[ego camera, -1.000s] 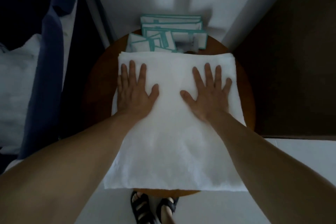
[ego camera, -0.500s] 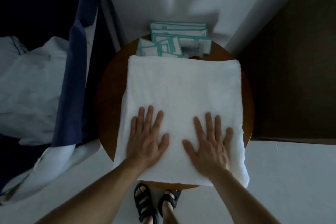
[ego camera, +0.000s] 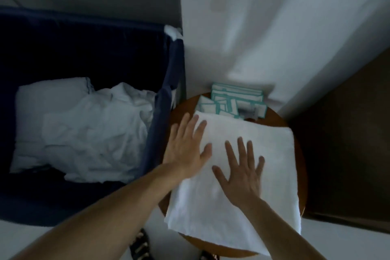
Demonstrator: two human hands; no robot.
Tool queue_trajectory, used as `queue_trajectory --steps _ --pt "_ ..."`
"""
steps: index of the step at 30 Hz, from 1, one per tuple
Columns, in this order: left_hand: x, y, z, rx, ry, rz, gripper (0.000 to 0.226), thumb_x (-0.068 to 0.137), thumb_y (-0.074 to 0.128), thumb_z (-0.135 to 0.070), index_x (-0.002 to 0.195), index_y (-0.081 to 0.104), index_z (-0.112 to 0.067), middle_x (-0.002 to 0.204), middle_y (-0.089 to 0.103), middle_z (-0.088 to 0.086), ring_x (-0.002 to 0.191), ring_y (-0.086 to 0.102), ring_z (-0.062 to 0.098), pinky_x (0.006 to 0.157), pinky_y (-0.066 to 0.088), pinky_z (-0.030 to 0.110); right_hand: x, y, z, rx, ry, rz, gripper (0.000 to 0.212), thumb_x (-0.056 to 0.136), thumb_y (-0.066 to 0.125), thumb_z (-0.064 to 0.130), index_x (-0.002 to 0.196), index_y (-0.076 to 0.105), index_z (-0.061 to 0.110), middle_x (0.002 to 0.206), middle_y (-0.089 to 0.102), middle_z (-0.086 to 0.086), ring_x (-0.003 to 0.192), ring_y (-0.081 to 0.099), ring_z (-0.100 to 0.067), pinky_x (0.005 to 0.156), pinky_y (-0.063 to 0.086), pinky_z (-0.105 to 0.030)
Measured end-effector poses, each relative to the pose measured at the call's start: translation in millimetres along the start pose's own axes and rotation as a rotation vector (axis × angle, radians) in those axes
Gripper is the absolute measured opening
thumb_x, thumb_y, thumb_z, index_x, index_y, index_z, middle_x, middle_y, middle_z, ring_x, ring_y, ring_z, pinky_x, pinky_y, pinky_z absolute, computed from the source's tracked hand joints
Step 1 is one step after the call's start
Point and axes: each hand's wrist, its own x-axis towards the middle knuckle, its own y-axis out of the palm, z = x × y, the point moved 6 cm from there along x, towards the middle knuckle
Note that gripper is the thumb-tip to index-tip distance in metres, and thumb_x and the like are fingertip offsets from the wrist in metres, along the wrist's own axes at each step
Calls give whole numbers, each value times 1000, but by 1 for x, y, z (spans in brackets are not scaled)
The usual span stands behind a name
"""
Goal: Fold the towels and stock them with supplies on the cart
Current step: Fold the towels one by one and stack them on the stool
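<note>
White towel (ego camera: 259,154) lies folded on the round table (ego camera: 298,154) — left hand (ego camera: 185,150) and right hand (ego camera: 240,173) press flat, fingers spread, holding nothing, likely smoothing its creases.

The scene was viewed steeply downward from head height, close over a round table (ego camera: 295,129), with a wide-angle spread.

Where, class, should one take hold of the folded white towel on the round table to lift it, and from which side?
Probably the towel's left and right edges, hands sliding under from both sides. It lies flat, overhanging the round table nearest the person, with the teal-edged packets crowding its far edge.
</note>
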Motion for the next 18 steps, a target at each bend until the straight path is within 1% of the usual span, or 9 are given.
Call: queue_trajectory --steps 2,3,5,7,9,11,13,15,18 --pt "8 -40 46 -4 -63 -83 77 91 12 -62 157 14 -24 166 7 2 153 -3 24 123 5 48 27 -32 56 25 -91 -63 74 88 2 79 145 -33 44 156 -40 8 145 -36 -19 119 -9 -58" --pt "8 -56 74 3 -91 -109 77 91 13 -61 157 16 -23 166 10 4 153 0 25 123 8 50 39 -46 85 43 -142 -90 75 90 6 77 148 -28 43 159 -35 6 147 -34 -19 120 -7 -58" --pt "7 -77 134 21 -130 -136 75 92 18 -58 157 18 -21 165 14 6 153 5 27 121 15 51 56 -68 144 61 -248 -147 78 93 15 75 157 -10 37 166 -19 1 150 -25 -22 119 -4 -60" --pt "6 -84 199 27 -173 -126 70 95 25 -56 156 15 -23 166 11 5 153 3 26 122 13 49 72 -81 196 62 -338 -192 79 93 22 73 159 7 33 168 -6 -2 153 -17 -24 118 -3 -58" --pt "7 -85 272 28 -240 -95 72 96 27 -57 157 14 -22 166 6 4 153 1 25 122 12 48 92 -76 254 65 -410 -176 80 93 27 72 160 10 32 168 -5 -1 153 -18 -23 117 -7 -56" --pt "9 -81 338 34 -284 -70 73 96 26 -58 158 15 -20 167 6 5 153 2 26 122 13 48 116 -52 305 58 -434 -95 83 90 25 74 159 4 32 168 -11 1 151 -24 -21 119 -7 -57" --pt "8 -69 396 26 -311 -23 73 97 26 -57 158 14 -19 166 7 6 153 1 27 122 12 48 146 -13 345 18 -410 30 87 86 24 77 157 -4 35 166 -18 2 150 -26 -25 120 -1 -61" --pt "5 -51 449 17 -343 28 72 98 26 -56 158 12 -19 166 6 6 153 -1 27 122 11 48 175 37 374 -30 -361 174 93 83 30 81 154 -13 38 163 -25 5 149 -27 -28 118 1 -65" --pt "5 -13 514 -8 -352 92 72 99 25 -56 158 9 -18 166 4 6 153 -3 26 123 9 47 215 116 396 -20 -271 341 105 79 44 84 152 -20 44 159 -33 11 146 -32 -22 116 -4 -64"
